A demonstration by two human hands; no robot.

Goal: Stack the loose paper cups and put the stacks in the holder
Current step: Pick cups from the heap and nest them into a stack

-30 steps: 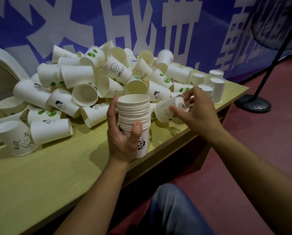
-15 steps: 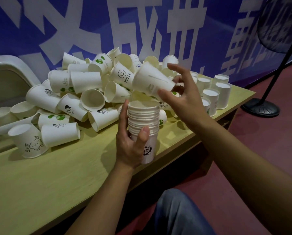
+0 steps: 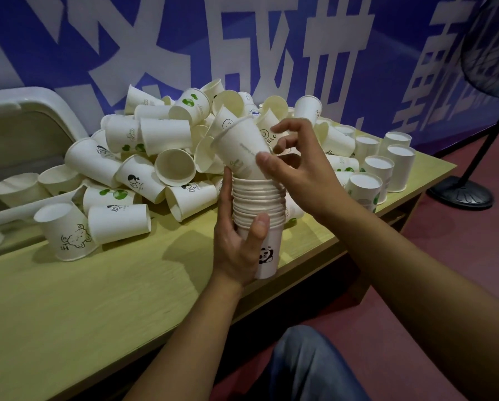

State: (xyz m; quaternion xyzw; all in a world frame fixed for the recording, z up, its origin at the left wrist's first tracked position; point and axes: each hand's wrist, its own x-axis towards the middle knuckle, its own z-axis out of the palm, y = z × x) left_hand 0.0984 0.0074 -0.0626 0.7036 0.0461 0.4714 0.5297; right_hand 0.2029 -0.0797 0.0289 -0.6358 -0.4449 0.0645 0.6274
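Note:
My left hand (image 3: pixel 238 241) grips a stack of nested white paper cups (image 3: pixel 259 204); the lowest cup shows a panda print. My right hand (image 3: pixel 297 166) pinches a single white cup (image 3: pixel 241 146), tilted with its base entering the top of the stack and its mouth up to the left. Behind both hands a big heap of loose paper cups (image 3: pixel 161 146) lies on the yellow-green wooden table (image 3: pixel 97 299). No cup holder is recognisable in view.
Several cups stand upside down at the table's right end (image 3: pixel 387 166). A white plastic chair (image 3: pixel 19 123) is at the far left. A black fan stand (image 3: pixel 459 195) is on the red floor to the right. My knee (image 3: pixel 309 369) shows below.
My right hand picked a cup from the heap, lifted it and brought it down so its base now enters the stack top. The left hand kept holding the stack.

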